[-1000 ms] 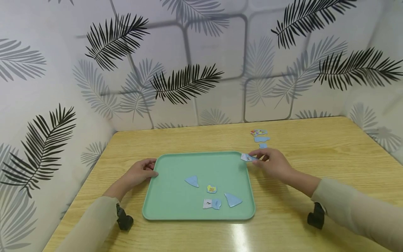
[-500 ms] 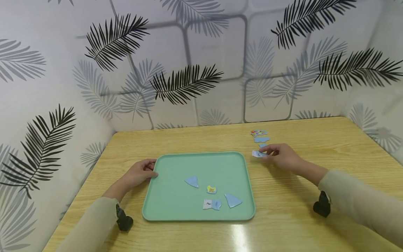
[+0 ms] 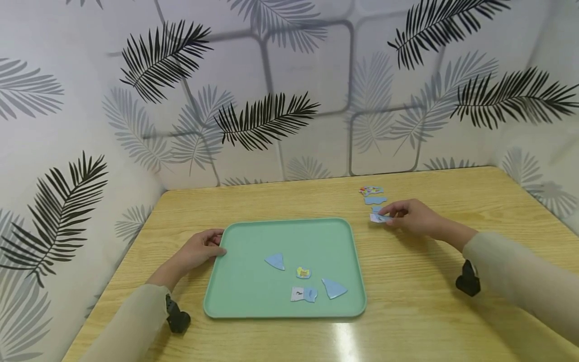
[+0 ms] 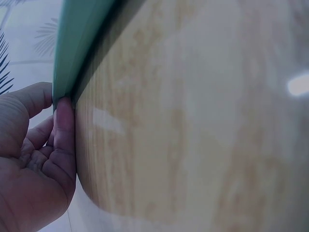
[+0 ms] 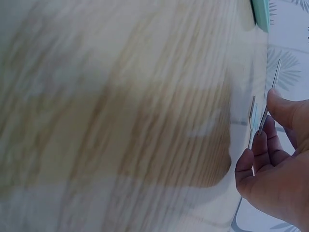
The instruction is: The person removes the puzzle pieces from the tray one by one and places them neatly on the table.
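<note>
A pale green tray lies on the table. At its left edge my left hand holds the rim, thumb on one side and fingers on the other, as the left wrist view shows. Right of the tray, my right hand pinches a white-and-blue puzzle piece, seen edge-on in the right wrist view. Just behind it lies a small blue piece, partly covered. Farther back are a longer blue piece and a multicoloured piece.
On the tray lie a blue triangular piece, a yellow-patterned piece, a white-and-blue piece and a larger blue piece. Leaf-patterned walls stand behind and beside the wooden table.
My right hand has carried the white-and-blue puzzle piece from the tray's far right corner rightward to the pieces on the table. My left hand stays on the tray rim.
</note>
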